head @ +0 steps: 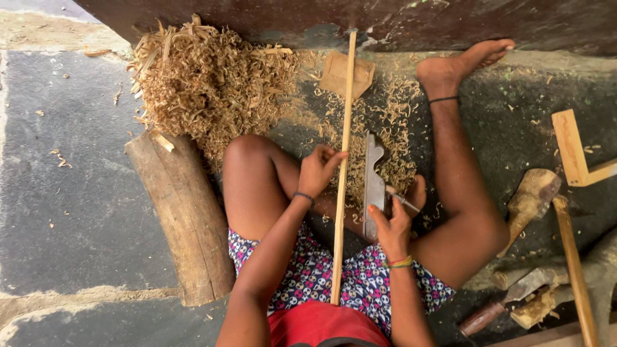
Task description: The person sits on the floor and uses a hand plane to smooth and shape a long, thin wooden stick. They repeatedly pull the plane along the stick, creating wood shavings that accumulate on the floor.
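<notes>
A: Where is the long stick?
B: The thin wooden stick [342,173] runs nearly straight up the middle of the frame, from the person's lap at the bottom to the dark wall at the top, where it passes over a scrap of brown card [347,74]

A: And the hands?
B: The left hand [318,170] sits at centre frame with its fingers curled against the stick's left side, about halfway along. Whether they close fully around it I cannot tell. The right hand [392,225], just right of centre, is wrapped round a small metal-bladed tool [403,202]; the fingers are closed on its handle

A: What lies between them?
B: A grey metal blade [373,186], flat and notched, just to the right of the stick and parallel to it

A: Anything else around?
B: A heap of wood shavings [212,83] at upper left, a thick log [183,222] at left below it, and at lower right a wooden mallet [530,199] and a long pale handle [572,270]
</notes>
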